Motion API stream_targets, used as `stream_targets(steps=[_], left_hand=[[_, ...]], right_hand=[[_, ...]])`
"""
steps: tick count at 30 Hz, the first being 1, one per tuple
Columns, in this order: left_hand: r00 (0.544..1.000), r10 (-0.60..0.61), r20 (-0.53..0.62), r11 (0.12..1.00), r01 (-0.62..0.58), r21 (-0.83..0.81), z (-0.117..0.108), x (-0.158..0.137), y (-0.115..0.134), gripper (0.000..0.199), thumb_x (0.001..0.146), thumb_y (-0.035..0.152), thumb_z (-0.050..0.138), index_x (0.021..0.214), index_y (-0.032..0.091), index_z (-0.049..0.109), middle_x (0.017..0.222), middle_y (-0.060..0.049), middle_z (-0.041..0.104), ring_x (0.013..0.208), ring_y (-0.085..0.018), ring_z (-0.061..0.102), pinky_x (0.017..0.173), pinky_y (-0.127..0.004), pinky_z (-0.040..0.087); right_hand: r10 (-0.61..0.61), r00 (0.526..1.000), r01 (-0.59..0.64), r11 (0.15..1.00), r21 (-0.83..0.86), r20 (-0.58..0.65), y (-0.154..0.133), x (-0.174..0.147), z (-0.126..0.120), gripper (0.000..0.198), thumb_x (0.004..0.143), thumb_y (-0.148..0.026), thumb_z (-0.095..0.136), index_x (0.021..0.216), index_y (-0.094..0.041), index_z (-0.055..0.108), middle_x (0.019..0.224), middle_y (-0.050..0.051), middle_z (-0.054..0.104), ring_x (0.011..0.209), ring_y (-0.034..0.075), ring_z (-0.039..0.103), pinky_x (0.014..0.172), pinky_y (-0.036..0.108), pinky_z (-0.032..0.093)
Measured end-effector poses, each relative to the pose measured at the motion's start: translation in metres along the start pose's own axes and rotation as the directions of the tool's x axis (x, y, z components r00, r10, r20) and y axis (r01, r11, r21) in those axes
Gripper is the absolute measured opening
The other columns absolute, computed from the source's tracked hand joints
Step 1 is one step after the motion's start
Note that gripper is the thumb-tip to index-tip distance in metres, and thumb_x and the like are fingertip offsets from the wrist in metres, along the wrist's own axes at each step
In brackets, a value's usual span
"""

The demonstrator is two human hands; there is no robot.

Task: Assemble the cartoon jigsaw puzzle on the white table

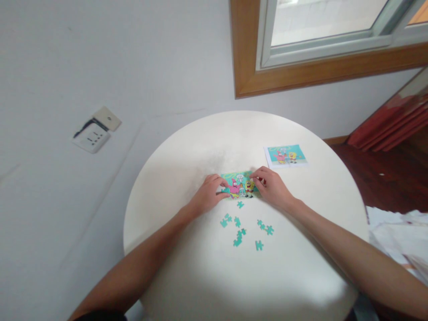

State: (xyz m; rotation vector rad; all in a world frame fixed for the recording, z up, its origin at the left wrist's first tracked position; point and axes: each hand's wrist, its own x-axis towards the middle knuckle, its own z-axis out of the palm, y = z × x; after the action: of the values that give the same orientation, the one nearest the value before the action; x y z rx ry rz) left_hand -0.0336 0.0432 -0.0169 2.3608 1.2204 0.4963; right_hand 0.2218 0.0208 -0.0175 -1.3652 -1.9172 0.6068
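Note:
A partly assembled jigsaw puzzle with a pink starfish and a yellow sponge character lies flat on the white round table. My left hand grips its left edge, thumb below and fingers above. At the upper right edge, my right hand has thumb and fingertips pinched on a puzzle piece that they mostly cover. Nearer to me lie several loose teal pieces, among them one piece just below the puzzle, one piece to the lower right and a cluster in the middle.
A printed reference picture of the same scene lies at the table's back right. The wall with a power socket borders the left side, and a wood-framed window is behind. White sheets lie beyond the table's right edge.

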Motion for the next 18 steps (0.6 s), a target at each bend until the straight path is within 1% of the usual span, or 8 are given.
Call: stream_targets(steps=[6, 10, 13, 15, 18], left_hand=[[1.000, 0.014, -0.023, 1.000, -0.015, -0.006, -0.001, 0.001, 0.000, 0.020, 0.076, 0.021, 0.076, 0.089, 0.019, 0.060, 0.096, -0.003, 0.063, 0.099, -0.023, 0.055, 0.090, -0.036, 0.041], [0.999, 0.021, -0.041, 0.999, -0.023, -0.033, -0.001, 0.001, 0.006, 0.019, 0.075, 0.017, 0.075, 0.085, 0.019, 0.059, 0.092, -0.003, 0.064, 0.093, -0.021, 0.056, 0.086, -0.034, 0.043], [0.999, -0.026, -0.039, 0.997, 0.023, -0.075, -0.004, 0.001, 0.011, 0.012, 0.077, 0.016, 0.071, 0.082, 0.018, 0.060, 0.083, 0.000, 0.064, 0.081, -0.017, 0.056, 0.076, -0.029, 0.043], [0.996, -0.083, -0.034, 0.989, 0.078, -0.129, -0.010, 0.001, 0.012, 0.007, 0.079, 0.019, 0.069, 0.080, 0.018, 0.062, 0.075, 0.002, 0.061, 0.070, -0.014, 0.053, 0.067, -0.025, 0.041], [0.984, -0.174, -0.027, 0.959, 0.163, -0.234, -0.022, 0.000, 0.014, 0.009, 0.081, 0.025, 0.067, 0.080, 0.016, 0.064, 0.065, 0.004, 0.056, 0.060, -0.010, 0.046, 0.059, -0.022, 0.036]], right_hand=[[-0.004, 1.000, 0.004, 1.000, -0.004, 0.010, -0.001, 0.000, 0.001, 0.022, 0.087, -0.012, 0.051, 0.094, -0.018, 0.071, 0.092, 0.006, 0.063, 0.074, 0.017, 0.058, 0.071, 0.031, 0.047], [0.000, 1.000, 0.000, 1.000, -0.005, 0.013, -0.002, 0.000, 0.000, 0.022, 0.087, -0.012, 0.051, 0.094, -0.018, 0.071, 0.092, 0.006, 0.063, 0.075, 0.016, 0.058, 0.072, 0.031, 0.047], [-0.001, 1.000, 0.001, 1.000, -0.004, 0.011, -0.001, 0.000, 0.000, 0.023, 0.088, -0.012, 0.050, 0.095, -0.018, 0.071, 0.094, 0.006, 0.063, 0.075, 0.016, 0.058, 0.073, 0.030, 0.047], [-0.002, 1.000, 0.002, 1.000, -0.002, 0.012, -0.001, 0.000, 0.000, 0.023, 0.088, -0.012, 0.050, 0.096, -0.018, 0.071, 0.094, 0.006, 0.063, 0.075, 0.016, 0.058, 0.073, 0.030, 0.047], [-0.001, 1.000, 0.001, 1.000, 0.002, 0.007, 0.000, 0.000, 0.001, 0.022, 0.087, -0.012, 0.051, 0.095, -0.018, 0.071, 0.093, 0.006, 0.063, 0.076, 0.017, 0.058, 0.073, 0.030, 0.047]])
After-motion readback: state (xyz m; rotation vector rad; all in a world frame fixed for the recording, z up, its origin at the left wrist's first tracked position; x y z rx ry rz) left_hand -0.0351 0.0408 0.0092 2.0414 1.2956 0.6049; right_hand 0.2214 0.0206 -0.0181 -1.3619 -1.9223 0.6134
